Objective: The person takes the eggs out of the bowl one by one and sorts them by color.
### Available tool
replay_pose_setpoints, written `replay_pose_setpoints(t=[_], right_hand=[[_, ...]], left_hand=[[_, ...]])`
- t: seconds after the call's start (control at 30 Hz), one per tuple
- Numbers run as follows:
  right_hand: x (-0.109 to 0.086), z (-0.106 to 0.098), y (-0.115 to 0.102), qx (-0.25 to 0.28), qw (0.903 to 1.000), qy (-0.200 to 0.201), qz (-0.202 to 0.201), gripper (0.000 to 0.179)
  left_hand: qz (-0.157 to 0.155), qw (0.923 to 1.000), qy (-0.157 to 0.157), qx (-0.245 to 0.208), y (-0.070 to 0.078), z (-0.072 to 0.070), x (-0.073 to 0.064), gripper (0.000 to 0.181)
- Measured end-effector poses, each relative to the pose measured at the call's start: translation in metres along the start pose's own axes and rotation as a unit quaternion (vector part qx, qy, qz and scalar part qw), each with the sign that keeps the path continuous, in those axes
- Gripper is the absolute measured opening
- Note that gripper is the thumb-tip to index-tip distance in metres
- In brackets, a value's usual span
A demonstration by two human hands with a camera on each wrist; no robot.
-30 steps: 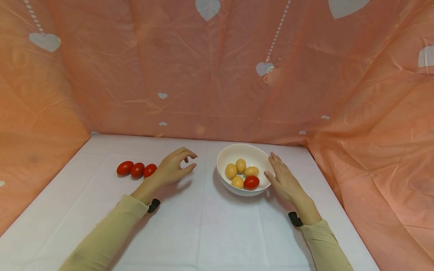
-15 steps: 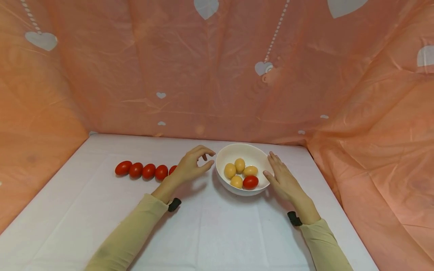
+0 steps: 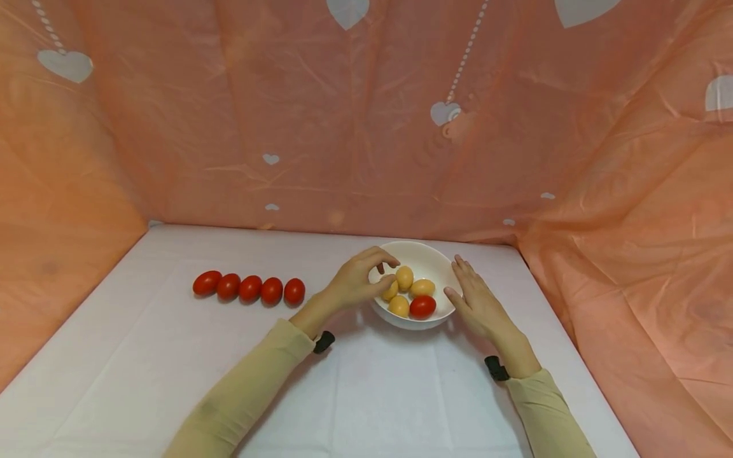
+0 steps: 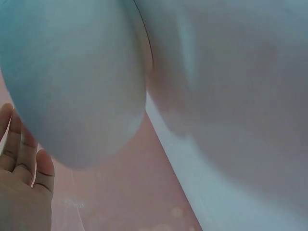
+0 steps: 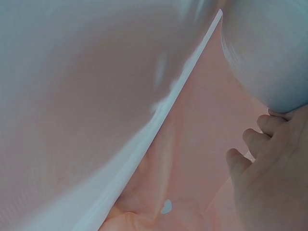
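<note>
One white bowl (image 3: pixel 431 257) on the tabletop (image 3: pixel 378 394) holds four yellow ovoids (image 3: pixel 404 278) and one red ovoid (image 3: pixel 422 307), left hand (image 3: pixel 362 278) over its left side, thumb and fingers apart, right hand (image 3: pixel 481 303) against its right, fingers extended, five red ovoids (image 3: pixel 250 289) rowed farther left.

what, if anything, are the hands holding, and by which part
Nothing: the left hand is over the left side of the bowl, thumb and fingers apart; the right hand rests against its right side, fingers straight, not gripping.
</note>
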State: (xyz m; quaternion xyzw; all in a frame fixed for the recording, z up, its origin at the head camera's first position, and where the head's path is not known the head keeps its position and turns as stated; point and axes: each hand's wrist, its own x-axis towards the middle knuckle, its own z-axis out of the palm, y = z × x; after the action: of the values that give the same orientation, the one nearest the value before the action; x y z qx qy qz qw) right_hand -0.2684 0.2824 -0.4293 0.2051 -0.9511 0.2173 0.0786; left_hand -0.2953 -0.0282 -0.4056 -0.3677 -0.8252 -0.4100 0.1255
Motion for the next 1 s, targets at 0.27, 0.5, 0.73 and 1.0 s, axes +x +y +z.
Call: replay_pose_setpoints(t=[0.27, 0.5, 0.73, 1.0], right_hand=[[0.001, 0.0, 0.0, -0.002, 1.0, -0.002, 0.002, 0.069], [0.0, -0.001, 0.001, 0.0, 1.0, -0.002, 0.001, 0.07], [0.0, 0.0, 0.002, 0.0, 1.0, -0.004, 0.0, 0.071], [0.0, 0.0, 0.002, 0.002, 1.0, 0.002, -0.003, 0.07]], left_hand=[[0.039, 0.9959, -0.075, 0.033, 0.007, 0.019, 0.022, 0.023], [0.04, 0.9799, -0.183, 0.069, 0.015, 0.029, 0.038, 0.025], [0.045, 0.9554, -0.273, 0.102, 0.018, 0.033, 0.051, 0.032], [0.035, 0.9337, -0.335, 0.122, 0.02, 0.038, 0.059, 0.036]])
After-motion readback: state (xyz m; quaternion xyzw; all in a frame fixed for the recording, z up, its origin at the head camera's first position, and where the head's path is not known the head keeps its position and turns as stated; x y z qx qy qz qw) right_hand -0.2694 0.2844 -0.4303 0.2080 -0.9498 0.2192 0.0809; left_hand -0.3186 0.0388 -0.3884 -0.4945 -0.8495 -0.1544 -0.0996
